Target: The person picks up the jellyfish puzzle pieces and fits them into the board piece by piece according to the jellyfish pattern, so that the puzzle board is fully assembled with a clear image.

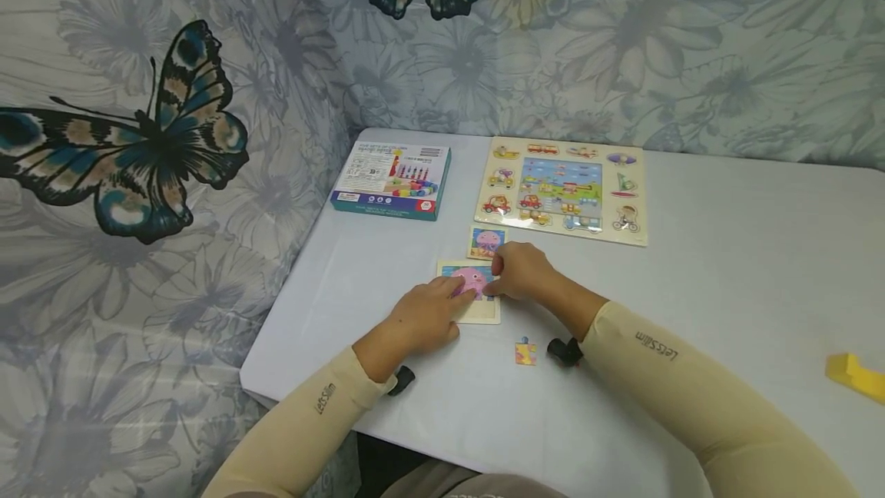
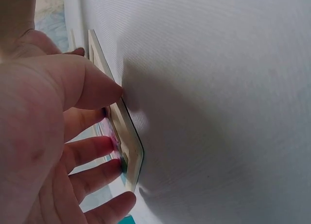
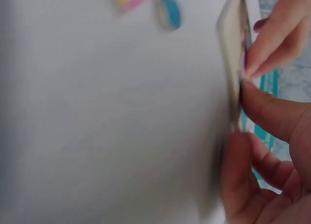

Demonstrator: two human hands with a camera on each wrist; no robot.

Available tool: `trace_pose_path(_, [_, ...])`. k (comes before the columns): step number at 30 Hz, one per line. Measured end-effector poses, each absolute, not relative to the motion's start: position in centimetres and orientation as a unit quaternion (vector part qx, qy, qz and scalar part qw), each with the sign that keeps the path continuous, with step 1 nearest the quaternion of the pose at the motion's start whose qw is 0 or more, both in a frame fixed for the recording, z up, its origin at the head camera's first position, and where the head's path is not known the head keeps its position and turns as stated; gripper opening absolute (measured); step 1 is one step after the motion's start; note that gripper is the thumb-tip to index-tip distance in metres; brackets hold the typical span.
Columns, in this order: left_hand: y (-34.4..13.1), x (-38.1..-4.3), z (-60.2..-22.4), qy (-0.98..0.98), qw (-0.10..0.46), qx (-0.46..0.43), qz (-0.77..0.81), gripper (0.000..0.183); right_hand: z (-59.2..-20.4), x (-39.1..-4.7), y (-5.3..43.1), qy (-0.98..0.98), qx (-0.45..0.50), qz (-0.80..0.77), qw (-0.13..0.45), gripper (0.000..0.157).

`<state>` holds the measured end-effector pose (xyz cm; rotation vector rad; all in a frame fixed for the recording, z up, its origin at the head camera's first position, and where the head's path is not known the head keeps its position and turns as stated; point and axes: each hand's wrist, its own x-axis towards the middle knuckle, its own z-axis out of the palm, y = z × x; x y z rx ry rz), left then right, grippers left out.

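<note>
A small wooden jigsaw puzzle (image 1: 488, 313) with a pink sea-creature picture lies on the white table; the lower part of its tray shows bare wood. My left hand (image 1: 423, 317) rests on it from the left. Its fingers are fairly straight on the picture, and its thumb touches the tray's edge (image 2: 129, 131). At the right side, my right hand (image 1: 523, 271) grips the puzzle, thumb on its face and curled fingers at its edge (image 3: 231, 54). A matching picture card (image 1: 487, 241) lies just beyond. One loose yellow-and-pink piece (image 1: 525, 353) sits nearer to me.
A flat box (image 1: 390, 179) with a teal side stands at the back left. Beside it lies a large wooden vehicle puzzle board (image 1: 629, 210). A yellow object (image 1: 856, 376) is at the far right. A patterned cloth wall (image 1: 290, 114) borders the table.
</note>
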<state>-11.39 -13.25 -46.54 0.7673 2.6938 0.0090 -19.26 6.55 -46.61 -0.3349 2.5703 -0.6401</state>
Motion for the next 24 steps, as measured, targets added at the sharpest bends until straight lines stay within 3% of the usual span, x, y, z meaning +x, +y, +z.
trace_pose_path(8, [-13.6,-11.6,-47.4,0.946,0.168,0.276,0.019,0.065,-47.0,-15.6,8.5,0.952,-0.195,-0.170,0.165,0.038])
trace_pose_path(14, [-14.3,-12.0,-47.4,0.944,0.172,0.279,0.032,0.063,-46.0,-11.2,10.6,0.944,-0.240,-0.155,0.167,0.043])
trace_pose_path(24, [-16.9,-11.4,-46.3,0.947,0.177,0.254,0.086,0.060,-46.3,-8.8,11.3,0.937,-0.251,-0.186,0.158,0.029])
